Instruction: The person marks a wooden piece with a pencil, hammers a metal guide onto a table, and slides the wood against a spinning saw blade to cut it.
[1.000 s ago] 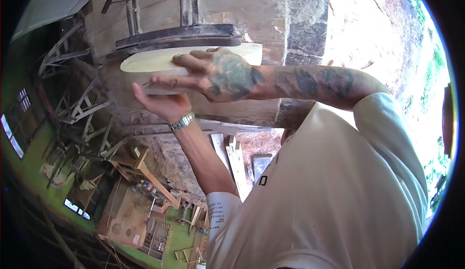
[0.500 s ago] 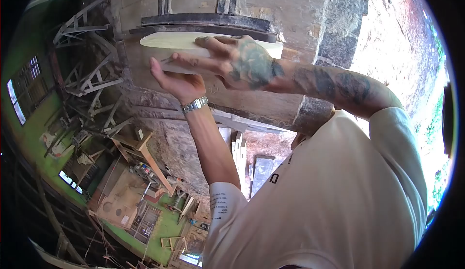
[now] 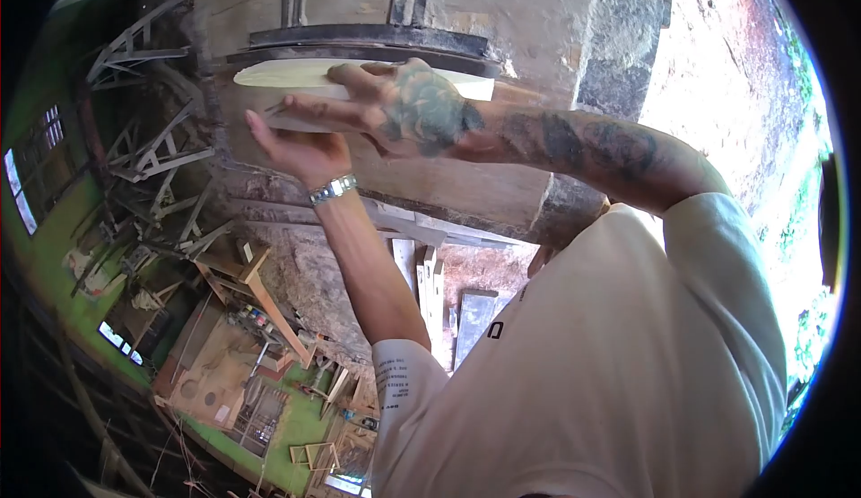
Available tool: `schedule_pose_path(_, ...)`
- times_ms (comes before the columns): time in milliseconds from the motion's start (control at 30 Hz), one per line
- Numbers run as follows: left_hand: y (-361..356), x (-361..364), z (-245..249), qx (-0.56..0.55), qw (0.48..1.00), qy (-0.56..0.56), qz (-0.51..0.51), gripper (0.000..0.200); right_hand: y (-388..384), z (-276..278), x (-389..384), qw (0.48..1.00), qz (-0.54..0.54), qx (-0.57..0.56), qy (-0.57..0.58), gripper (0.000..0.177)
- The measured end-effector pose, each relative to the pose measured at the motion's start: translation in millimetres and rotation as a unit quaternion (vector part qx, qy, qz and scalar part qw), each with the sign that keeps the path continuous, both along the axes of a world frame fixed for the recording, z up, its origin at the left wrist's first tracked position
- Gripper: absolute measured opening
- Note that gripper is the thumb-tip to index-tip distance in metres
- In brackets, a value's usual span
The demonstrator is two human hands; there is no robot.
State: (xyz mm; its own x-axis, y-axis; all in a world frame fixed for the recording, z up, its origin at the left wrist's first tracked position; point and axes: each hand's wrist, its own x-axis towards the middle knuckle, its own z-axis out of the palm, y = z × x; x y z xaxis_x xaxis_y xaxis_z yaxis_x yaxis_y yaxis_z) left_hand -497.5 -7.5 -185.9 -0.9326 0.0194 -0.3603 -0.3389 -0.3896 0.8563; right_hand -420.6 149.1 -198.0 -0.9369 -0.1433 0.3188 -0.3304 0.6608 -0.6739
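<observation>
Left hand point(image 3: 300, 152) is flat and open under the board point(image 3: 287, 74), palm cupping its lower edge, with a steel link watch point(image 3: 332, 189) on that wrist. The board itself is pale cream wood, smooth and thin, with a rounded end poking out past the fingertips. It's sandwiched between both hands, right up against a dark curved metal bar point(image 3: 377, 45) just above them. Right hand point(image 3: 421, 108), tattooed on the back, lies fingers-spread over the board's face, gripping it. Below the hands, the sleeve print point(image 3: 395, 381) is too small to read. The shirt point(image 3: 628, 363) is plain off-white cloth.
</observation>
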Motion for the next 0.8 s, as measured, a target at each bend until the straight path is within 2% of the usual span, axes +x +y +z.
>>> schedule_pose_path(100,-3,9,-13,-0.003,0.999,0.025,0.030,0.092,-2,-2,-3,1.000,-0.002,0.005,0.014,0.094)
schedule_pose_path(200,8,33,-14,0.004,1.000,0.005,-0.001,0.101,-6,-5,-1,0.997,-0.050,0.001,0.055,0.086)
schedule_pose_path(233,14,44,-17,0.030,0.999,-0.001,-0.016,0.100,-4,-5,-1,0.998,-0.045,0.003,0.045,0.077)
schedule_pose_path(300,22,70,-20,0.082,0.995,-0.018,-0.048,0.099,-3,3,-2,0.998,-0.038,0.040,0.037,0.074)
schedule_pose_path(400,32,90,-14,0.071,0.996,-0.024,-0.043,0.092,-5,3,-3,0.997,-0.047,0.036,0.052,0.074)
schedule_pose_path(600,31,80,-11,0.015,0.999,-0.019,-0.047,0.076,-11,1,-10,0.997,-0.054,0.034,0.037,0.077)
schedule_pose_path(800,26,69,-11,0.042,0.998,-0.001,-0.055,0.079,-19,-2,-22,0.997,-0.050,0.033,0.048,0.075)
